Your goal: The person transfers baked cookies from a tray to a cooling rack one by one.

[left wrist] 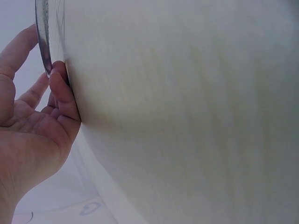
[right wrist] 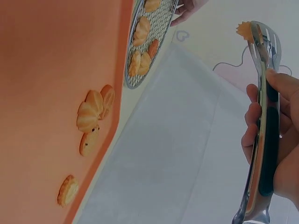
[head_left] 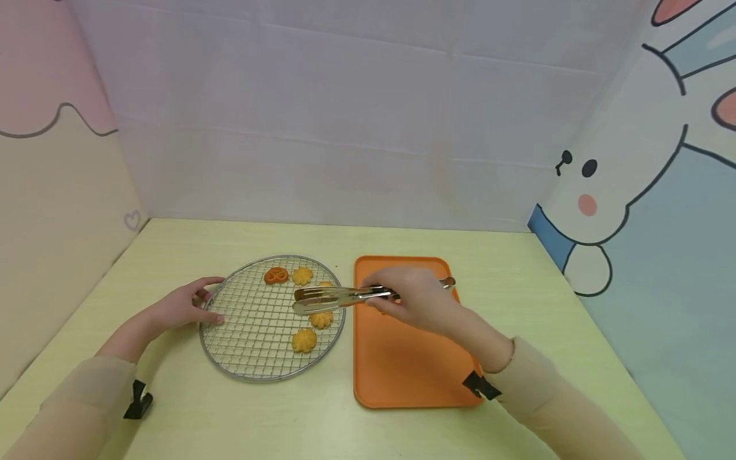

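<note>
My left hand (head_left: 186, 304) holds the left edge of a round wire cooling rack (head_left: 247, 332), with the thumb over the rim and curled fingers at the edge. My right hand (head_left: 411, 297) grips metal tongs (right wrist: 261, 121) with dark handle grips, their tips above the right part of the rack. A yellow, jagged-edged cookie (right wrist: 244, 31) shows at the tong tips in the right wrist view. On the rack lie a brown pretzel-shaped cookie (head_left: 276, 275) and several yellow flower-shaped cookies (head_left: 304, 340), some partly hidden behind the tongs.
Right of the rack lies an orange tray (head_left: 414, 377). Several cookies (right wrist: 88, 116) rest on it, mostly hidden by my right hand in the head view. A pale wall (head_left: 345, 128) rises behind the table, and a rabbit drawing (head_left: 609, 179) decorates the right side.
</note>
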A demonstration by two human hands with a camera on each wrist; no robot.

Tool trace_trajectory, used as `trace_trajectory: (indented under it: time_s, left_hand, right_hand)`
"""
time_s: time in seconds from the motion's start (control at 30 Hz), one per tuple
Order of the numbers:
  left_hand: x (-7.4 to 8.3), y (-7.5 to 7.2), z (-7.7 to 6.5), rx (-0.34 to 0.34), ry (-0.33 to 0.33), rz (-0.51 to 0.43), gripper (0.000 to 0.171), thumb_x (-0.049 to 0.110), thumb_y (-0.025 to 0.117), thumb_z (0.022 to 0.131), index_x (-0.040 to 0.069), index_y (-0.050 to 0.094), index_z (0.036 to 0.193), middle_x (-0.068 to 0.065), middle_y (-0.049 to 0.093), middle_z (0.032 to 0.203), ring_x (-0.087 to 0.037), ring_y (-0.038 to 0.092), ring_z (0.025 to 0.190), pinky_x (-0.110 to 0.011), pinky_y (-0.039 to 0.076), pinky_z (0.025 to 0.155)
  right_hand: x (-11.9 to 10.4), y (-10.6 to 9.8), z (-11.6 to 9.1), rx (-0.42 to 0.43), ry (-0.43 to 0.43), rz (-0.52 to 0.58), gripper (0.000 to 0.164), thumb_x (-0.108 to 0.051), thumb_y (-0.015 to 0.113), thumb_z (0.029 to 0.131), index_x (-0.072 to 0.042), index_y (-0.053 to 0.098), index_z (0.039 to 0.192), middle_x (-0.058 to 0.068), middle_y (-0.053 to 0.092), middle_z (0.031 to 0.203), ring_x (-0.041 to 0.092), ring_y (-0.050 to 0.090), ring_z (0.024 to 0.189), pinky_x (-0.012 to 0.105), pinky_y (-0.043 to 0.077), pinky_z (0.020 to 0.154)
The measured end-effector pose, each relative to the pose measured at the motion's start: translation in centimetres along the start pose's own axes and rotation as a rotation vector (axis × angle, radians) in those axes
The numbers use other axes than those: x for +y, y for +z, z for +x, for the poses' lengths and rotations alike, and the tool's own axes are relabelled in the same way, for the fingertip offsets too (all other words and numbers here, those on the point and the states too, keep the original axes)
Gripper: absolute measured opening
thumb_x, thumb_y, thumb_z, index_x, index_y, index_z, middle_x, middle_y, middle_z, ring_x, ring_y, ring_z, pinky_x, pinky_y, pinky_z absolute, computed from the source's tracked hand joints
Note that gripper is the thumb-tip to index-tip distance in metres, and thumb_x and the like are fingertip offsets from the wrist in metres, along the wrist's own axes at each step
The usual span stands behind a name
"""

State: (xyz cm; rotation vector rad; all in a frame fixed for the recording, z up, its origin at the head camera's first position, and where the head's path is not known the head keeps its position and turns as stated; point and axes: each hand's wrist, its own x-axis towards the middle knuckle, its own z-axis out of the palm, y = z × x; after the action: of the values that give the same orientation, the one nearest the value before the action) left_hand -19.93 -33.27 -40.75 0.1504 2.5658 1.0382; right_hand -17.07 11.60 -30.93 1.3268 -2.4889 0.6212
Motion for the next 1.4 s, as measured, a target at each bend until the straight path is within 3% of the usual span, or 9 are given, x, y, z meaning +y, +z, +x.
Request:
trace_trajectory:
  time_s: [0.2,0.53,0.73,0.9,1.13,1.4]
  left_hand:
    - [0.0,0.0,0.0,-0.002,0.015,-0.006,0.094,0.032,0.079,0.076,0.002,0.024,0.146,-0.016,0.04,0.108,-0.02,0.038,0.08,-0.027,0.034,0.063]
    - [0.4,-0.1,-0.1,-0.006,0.02,-0.012,0.093,0.029,0.079,0.076,0.0,0.024,0.146,-0.017,0.04,0.107,-0.02,0.039,0.081,-0.027,0.034,0.064]
    - [0.6,-0.2,-0.2,-0.01,0.017,-0.02,0.093,0.029,0.079,0.076,0.0,0.024,0.146,-0.017,0.04,0.107,-0.02,0.04,0.081,-0.027,0.035,0.065]
    - [0.5,-0.2,-0.1,-0.009,0.018,-0.02,0.093,0.029,0.079,0.076,0.0,0.024,0.146,-0.017,0.04,0.107,-0.02,0.04,0.081,-0.027,0.035,0.064]
    - [0.2,-0.1,0.0,-0.006,0.021,-0.012,0.093,0.029,0.079,0.076,0.0,0.024,0.146,-0.017,0.041,0.107,-0.02,0.04,0.081,-0.026,0.035,0.064]
    - [0.3,-0.1,-0.1,-0.011,0.019,-0.015,0.094,0.029,0.079,0.076,0.0,0.024,0.146,-0.017,0.039,0.106,-0.019,0.039,0.08,-0.027,0.035,0.063]
  right_hand:
    - [-0.7,2.3,0.8,-0.072,-0.02,-0.049,0.019,-0.029,0.065,0.09,-0.017,0.067,0.105,-0.009,0.066,0.092,0.001,0.053,0.067,0.017,0.042,0.058]
    - [-2.3,5.3,1.4,-0.224,0.044,-0.05,0.021,-0.032,0.064,0.09,-0.021,0.067,0.107,-0.012,0.067,0.093,-0.001,0.049,0.064,0.014,0.034,0.05]
    - [-2.8,6.8,2.1,-0.312,0.082,-0.076,0.025,-0.037,0.063,0.09,-0.026,0.067,0.112,-0.014,0.067,0.104,0.0,0.06,0.079,0.015,0.034,0.048]
    - [-2.9,7.8,2.4,-0.309,0.021,-0.111,0.026,-0.036,0.065,0.089,-0.024,0.067,0.112,-0.013,0.068,0.108,0.003,0.064,0.092,0.015,0.042,0.055]
    - [-2.6,8.7,2.7,-0.298,0.005,-0.081,0.024,-0.034,0.066,0.089,-0.023,0.067,0.11,-0.013,0.068,0.103,0.002,0.064,0.082,0.013,0.035,0.048]
    - [-2.5,9.1,3.2,-0.339,0.031,-0.057,0.026,-0.035,0.065,0.089,-0.022,0.066,0.112,-0.013,0.067,0.104,0.0,0.061,0.077,0.014,0.036,0.049]
